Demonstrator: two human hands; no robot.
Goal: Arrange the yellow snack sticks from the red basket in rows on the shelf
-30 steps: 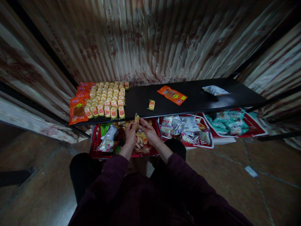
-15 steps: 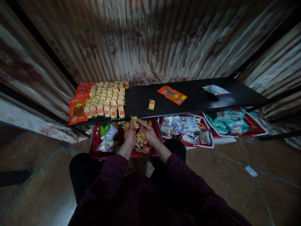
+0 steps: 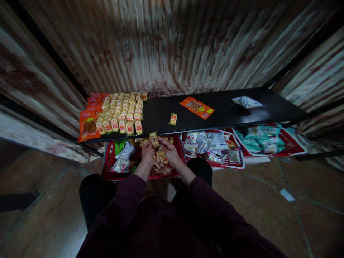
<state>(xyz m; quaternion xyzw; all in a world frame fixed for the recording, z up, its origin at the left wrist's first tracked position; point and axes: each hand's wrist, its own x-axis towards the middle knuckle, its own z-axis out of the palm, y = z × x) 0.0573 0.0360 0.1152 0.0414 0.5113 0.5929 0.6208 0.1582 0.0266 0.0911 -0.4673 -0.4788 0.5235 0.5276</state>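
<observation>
Between my two hands is a small yellow wrapped snack cake [image 3: 154,139], just below the shelf's front edge. My left hand [image 3: 147,154] pinches it from the left, and my right hand [image 3: 170,151] has its fingers against its right side. Both hands are over a red basket [image 3: 107,168] of mixed packets. Loose yellow wrapped snacks [image 3: 160,158] lie beneath them, partly hidden by my hands. On the black shelf [image 3: 158,107], rows of similar wrapped cakes [image 3: 122,114] stand at the left, and a single wrapped cake [image 3: 173,119] lies apart from them.
Orange snack packets [image 3: 89,125] line the shelf's left end. Another orange packet [image 3: 197,108] and a white packet [image 3: 246,102] lie farther right. Under the shelf are a basket of white packets [image 3: 217,141] and one of teal packets [image 3: 266,139]. A pleated curtain [image 3: 166,46] hangs behind.
The wrapped cake between my hands has turned slightly. Otherwise my hands stay at nearly the same place, and the things on the shelf have not moved.
</observation>
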